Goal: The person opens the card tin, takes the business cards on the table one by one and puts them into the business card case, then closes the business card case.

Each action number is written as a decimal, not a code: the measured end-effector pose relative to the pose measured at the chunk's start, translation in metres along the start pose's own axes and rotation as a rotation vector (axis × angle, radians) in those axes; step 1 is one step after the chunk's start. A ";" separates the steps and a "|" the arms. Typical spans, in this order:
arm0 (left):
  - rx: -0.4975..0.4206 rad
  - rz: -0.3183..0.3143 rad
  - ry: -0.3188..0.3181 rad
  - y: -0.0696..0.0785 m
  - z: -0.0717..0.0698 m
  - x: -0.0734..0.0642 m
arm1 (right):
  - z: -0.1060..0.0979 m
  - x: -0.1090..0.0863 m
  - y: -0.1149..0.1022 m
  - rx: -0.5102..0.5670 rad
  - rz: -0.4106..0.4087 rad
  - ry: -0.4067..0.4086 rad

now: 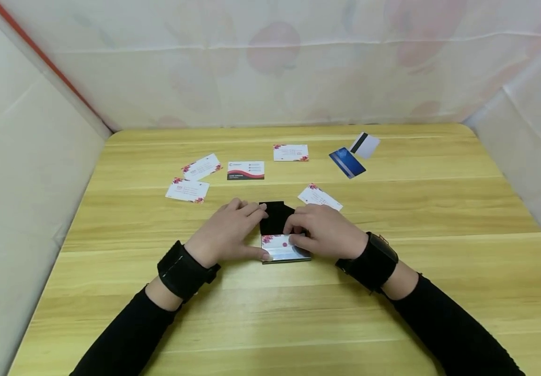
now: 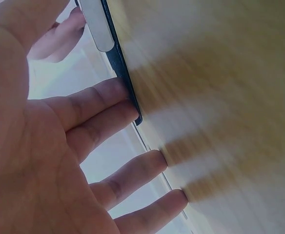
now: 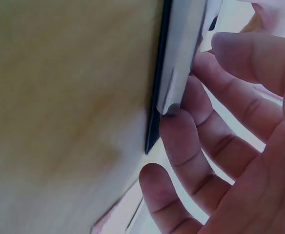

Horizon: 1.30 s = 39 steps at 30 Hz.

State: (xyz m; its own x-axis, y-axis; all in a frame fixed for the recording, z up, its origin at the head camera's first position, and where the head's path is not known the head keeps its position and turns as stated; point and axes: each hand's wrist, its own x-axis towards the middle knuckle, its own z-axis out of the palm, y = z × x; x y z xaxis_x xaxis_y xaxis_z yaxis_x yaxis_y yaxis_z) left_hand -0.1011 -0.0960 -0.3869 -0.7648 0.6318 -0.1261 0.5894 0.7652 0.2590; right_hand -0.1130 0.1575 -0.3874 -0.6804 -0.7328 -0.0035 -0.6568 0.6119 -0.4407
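Observation:
A black card case [image 1: 277,216] lies unfolded on the table, its dark lid at the far side and its silvery tray [image 1: 277,256] at the near side. In the tray lies a white business card [image 1: 270,241] with pink flowers. My left hand [image 1: 230,230] steadies the case, thumb on the tray's near left corner, straight fingers along the lid's left edge. My right hand [image 1: 324,230] reaches over the case's right side, thumb and bent index finger pinching at the card's far edge. In the right wrist view, other curled fingers [image 3: 181,139] touch the end of the case.
Beyond the case lie several flowered business cards [image 1: 290,152], one partly behind my right hand. A red-and-black card [image 1: 245,171] lies left of centre. At the back right, a blue card [image 1: 347,163] sits beside a white striped card [image 1: 365,144]. Cloth walls [image 1: 270,78] enclose the table.

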 end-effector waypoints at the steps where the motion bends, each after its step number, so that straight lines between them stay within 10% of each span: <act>1: -0.001 0.000 0.002 0.000 0.001 0.000 | -0.001 0.000 0.001 -0.002 0.013 0.004; 11: 0.009 0.010 0.014 -0.002 0.001 0.000 | -0.026 -0.005 0.032 -0.131 0.227 0.128; 17: -0.003 0.014 0.012 0.000 0.002 -0.001 | -0.029 -0.008 0.044 -0.190 0.420 0.050; 31: -0.010 0.015 0.007 0.003 0.005 -0.002 | -0.025 -0.010 0.043 -0.129 0.402 -0.002; 39: 0.003 0.009 0.010 0.003 0.002 -0.002 | -0.029 -0.008 0.039 -0.124 0.362 0.133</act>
State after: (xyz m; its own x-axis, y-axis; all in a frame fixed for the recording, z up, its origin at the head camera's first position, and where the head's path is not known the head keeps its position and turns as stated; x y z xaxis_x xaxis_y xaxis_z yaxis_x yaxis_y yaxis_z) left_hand -0.0979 -0.0947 -0.3877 -0.7622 0.6372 -0.1144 0.5969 0.7600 0.2571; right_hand -0.1432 0.1960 -0.3784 -0.9058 -0.4234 -0.0184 -0.3956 0.8604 -0.3211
